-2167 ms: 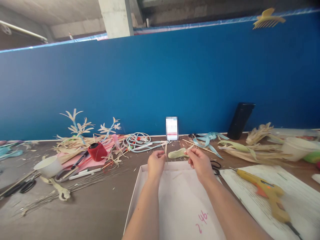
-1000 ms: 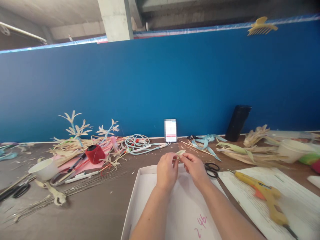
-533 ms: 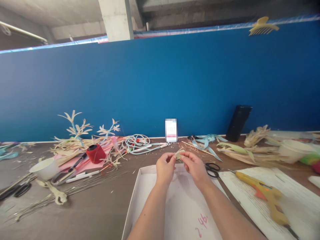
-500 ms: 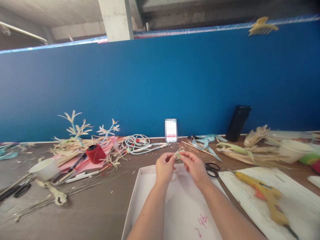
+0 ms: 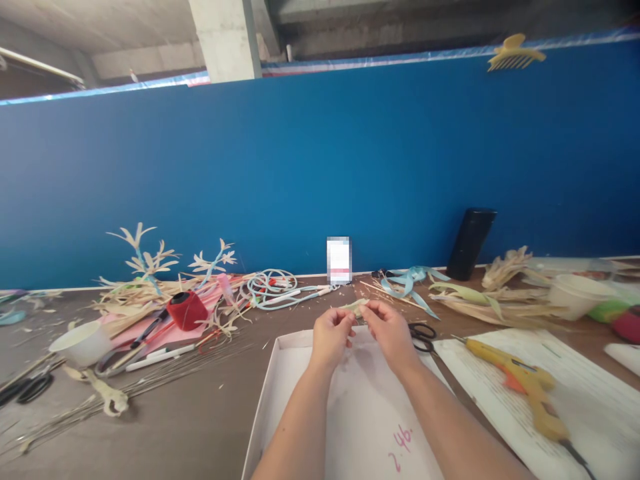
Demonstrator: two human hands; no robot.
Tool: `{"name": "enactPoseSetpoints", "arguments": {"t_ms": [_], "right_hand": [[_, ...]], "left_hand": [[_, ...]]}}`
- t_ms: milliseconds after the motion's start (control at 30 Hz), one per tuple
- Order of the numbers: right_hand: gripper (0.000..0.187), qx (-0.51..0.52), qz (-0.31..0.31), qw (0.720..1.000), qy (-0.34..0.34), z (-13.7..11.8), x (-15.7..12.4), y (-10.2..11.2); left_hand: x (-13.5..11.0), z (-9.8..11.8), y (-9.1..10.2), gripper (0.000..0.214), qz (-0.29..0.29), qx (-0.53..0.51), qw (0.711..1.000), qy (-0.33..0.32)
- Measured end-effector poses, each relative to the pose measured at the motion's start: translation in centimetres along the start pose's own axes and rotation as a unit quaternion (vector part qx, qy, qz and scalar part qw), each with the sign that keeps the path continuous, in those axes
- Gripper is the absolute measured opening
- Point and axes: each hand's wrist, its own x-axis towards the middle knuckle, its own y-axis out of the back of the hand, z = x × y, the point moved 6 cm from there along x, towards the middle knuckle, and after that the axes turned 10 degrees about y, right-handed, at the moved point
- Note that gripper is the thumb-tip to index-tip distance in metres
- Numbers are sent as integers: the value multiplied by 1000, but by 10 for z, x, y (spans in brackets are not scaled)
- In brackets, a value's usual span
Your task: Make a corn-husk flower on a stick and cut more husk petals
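Over the far end of a shallow white box (image 5: 360,413), my left hand (image 5: 333,337) and my right hand (image 5: 387,330) meet with fingertips almost touching. Both pinch a small pale green strip of husk (image 5: 358,307), which shows between the fingers; its lower part is hidden. Just right of my right hand lie black-handled scissors (image 5: 423,337). A yellow glue gun (image 5: 520,380) rests on a printed sheet (image 5: 585,380) farther right. Pinkish handwriting marks the bottom of the box.
Dried husks (image 5: 480,310) and a white cup (image 5: 577,297) lie at right, near a leaning black case (image 5: 471,243). On the left are a red thread spool (image 5: 187,310), husk flowers (image 5: 150,257), a white bowl (image 5: 83,343) and thin wires (image 5: 150,380). A blue partition (image 5: 300,167) stands behind.
My fingers have shifted slightly around the husk strip, and its visible shape differs a little. The surroundings slide a little leftward in the view. Both hands keep their pinch.
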Motion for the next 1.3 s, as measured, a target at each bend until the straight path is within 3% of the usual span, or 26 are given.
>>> {"name": "enactPoseSetpoints", "arguments": {"t_ms": [133, 200, 267, 333, 400, 467, 600, 733, 833, 967, 1067, 1133, 1200, 1300], "right_hand": [[42, -9, 124, 992, 9, 3, 13, 35], [41, -53, 197, 979, 9, 3, 25, 62], [42, -127, 231, 964, 13, 0, 41, 84], [41, -245, 182, 952, 26, -6, 64, 94], [36, -419, 42, 907, 26, -7, 86, 88], [24, -475, -29, 879, 16, -3, 101, 86], [6, -535, -102, 839, -23, 15, 113, 85], [12, -570, -125, 811, -37, 20, 121, 84], [26, -567, -78, 820, 1, -6, 129, 84], [27, -490, 11, 870, 47, -60, 135, 91], [25, -439, 3, 896, 64, -93, 133, 95], [23, -399, -69, 914, 27, -103, 127, 95], [27, -357, -197, 911, -61, -106, 111, 93], [53, -328, -362, 855, -173, -110, 80, 102]], "left_hand": [[1, 0, 12, 21, 80, 45, 995, -28], [-1, 3, 19, 20, 137, 82, 985, -66], [-3, 5, 22, 20, 167, 103, 976, -93], [-2, 3, 23, 21, 170, 97, 977, -86], [2, -2, 22, 21, 153, 55, 985, -52], [6, -8, 21, 24, 124, -22, 992, -4], [12, -12, 18, 30, 61, -192, 978, 48], [11, -11, 17, 34, 21, -283, 956, 78], [10, -10, 17, 35, 1, -323, 942, 87], [9, -8, 16, 33, -19, -332, 939, 81], [10, -8, 18, 31, -6, -326, 943, 66], [11, -8, 22, 31, 10, -327, 943, 55], [12, -8, 25, 32, 30, -328, 943, 45], [13, -8, 29, 33, 57, -325, 943, 36]]}}
